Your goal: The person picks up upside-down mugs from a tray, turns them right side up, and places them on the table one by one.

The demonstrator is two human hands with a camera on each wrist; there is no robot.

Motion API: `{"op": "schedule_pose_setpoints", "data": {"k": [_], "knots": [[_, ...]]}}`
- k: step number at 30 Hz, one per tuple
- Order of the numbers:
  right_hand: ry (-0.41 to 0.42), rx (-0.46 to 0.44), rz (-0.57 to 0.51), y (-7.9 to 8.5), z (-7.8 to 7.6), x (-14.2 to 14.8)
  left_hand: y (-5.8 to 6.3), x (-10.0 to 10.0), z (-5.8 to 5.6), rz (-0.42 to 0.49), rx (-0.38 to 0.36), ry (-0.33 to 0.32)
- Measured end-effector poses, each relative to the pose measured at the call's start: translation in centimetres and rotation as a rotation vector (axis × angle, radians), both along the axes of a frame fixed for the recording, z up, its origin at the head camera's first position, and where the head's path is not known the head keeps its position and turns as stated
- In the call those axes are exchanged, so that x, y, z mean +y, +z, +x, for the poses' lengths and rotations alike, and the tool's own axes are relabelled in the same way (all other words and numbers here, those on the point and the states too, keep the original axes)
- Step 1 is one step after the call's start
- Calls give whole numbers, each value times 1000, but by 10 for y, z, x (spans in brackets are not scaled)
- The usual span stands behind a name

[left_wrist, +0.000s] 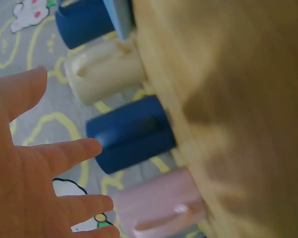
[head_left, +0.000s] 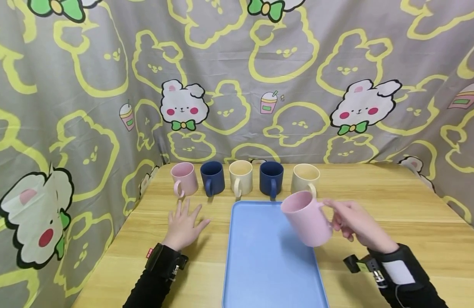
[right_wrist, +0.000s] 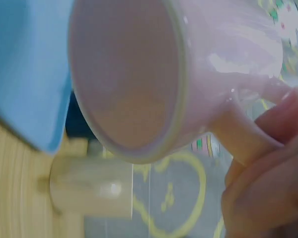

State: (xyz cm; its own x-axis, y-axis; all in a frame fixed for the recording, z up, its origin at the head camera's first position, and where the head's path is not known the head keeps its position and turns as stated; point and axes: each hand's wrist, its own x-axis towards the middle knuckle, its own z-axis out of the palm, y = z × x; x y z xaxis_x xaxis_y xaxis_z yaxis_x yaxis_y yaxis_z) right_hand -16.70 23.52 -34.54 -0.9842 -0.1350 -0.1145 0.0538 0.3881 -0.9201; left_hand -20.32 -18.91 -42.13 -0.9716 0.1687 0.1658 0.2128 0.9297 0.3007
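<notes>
By its handle, my right hand [head_left: 354, 222] holds a pink mug [head_left: 307, 220], tilted a little, above the right side of a blue tray [head_left: 267, 256]. The right wrist view shows this pink mug [right_wrist: 213, 54] close up, with the fingers [right_wrist: 268, 188] at its handle. My left hand [head_left: 184, 226] is spread flat and holds nothing, left of the tray and in front of another pink mug [head_left: 184, 179]. In the left wrist view the left hand [left_wrist: 30, 163] has its fingers apart, near a blue mug [left_wrist: 134, 134] and that pink mug [left_wrist: 161, 203].
Along the table's back edge stand the left pink mug, a dark blue mug [head_left: 212, 179], a cream mug [head_left: 241, 175], a second dark blue mug [head_left: 271, 177] and a second cream mug [head_left: 304, 177]. Behind them hangs a patterned curtain [head_left: 229, 60]. The wooden table [head_left: 394, 201] extends right of the tray.
</notes>
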Motion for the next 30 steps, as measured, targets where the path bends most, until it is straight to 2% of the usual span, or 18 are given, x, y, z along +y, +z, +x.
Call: {"op": "schedule_pose_setpoints", "data": {"k": [6, 11, 16, 20, 24, 30], "knots": [[-74, 11, -170, -9, -4, 34, -4, -11, 3, -25, -67, 51], [-210, 29, -303, -22, -15, 50, -6, -14, 3, -32, -128, 56], [-332, 2, -420, -34, -29, 58, -8, -13, 3, -20, -130, 57], [-431, -17, -439, -41, -43, 60, -10, -12, 2, -30, -123, 55], [-506, -35, -413, -46, -57, 62, -11, -12, 1, -34, -116, 51], [-571, -86, -315, -54, -73, 63, -12, -12, -1, -33, -122, 63]]}}
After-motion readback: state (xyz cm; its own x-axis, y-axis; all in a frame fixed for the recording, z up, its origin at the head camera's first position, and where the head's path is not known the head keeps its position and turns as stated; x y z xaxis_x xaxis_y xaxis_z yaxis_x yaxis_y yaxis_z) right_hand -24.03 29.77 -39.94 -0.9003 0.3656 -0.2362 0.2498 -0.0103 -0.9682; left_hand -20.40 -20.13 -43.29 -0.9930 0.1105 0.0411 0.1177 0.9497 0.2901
